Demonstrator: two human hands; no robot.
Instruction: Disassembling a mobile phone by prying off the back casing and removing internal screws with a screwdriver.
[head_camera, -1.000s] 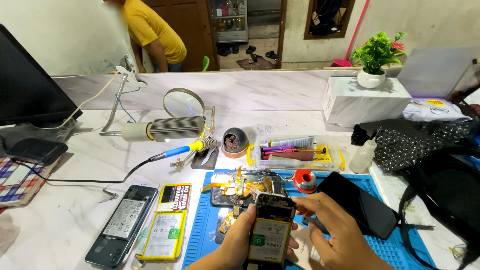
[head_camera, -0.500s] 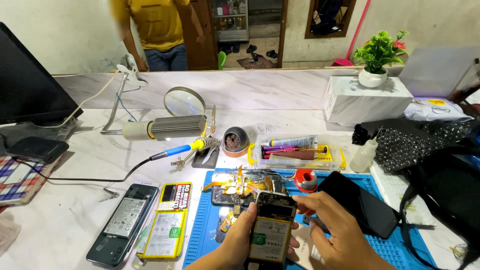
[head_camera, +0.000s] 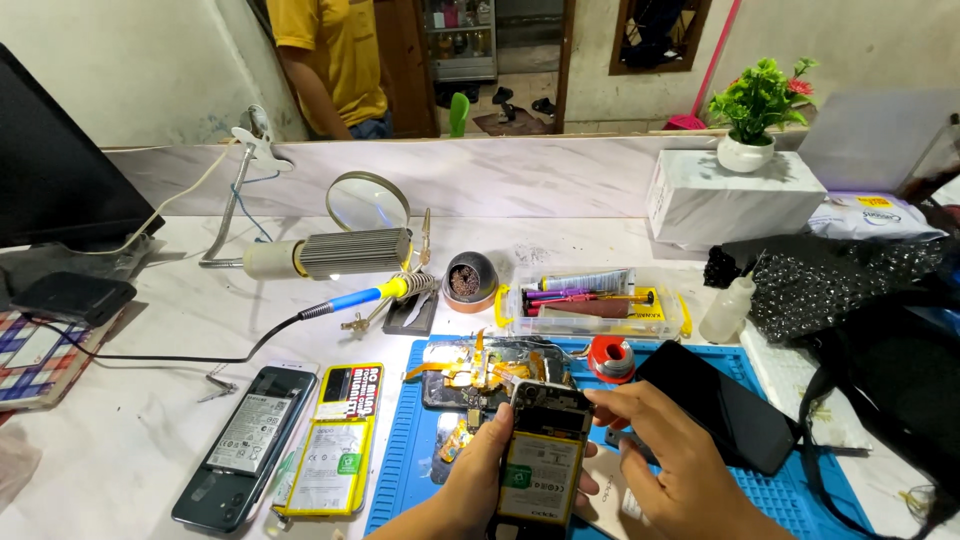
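The opened phone (head_camera: 543, 455) I hold has its back cover off, baring a black battery with a green mark and a dark board at its top. It stands tilted, top end away, above the blue mat (head_camera: 420, 440).
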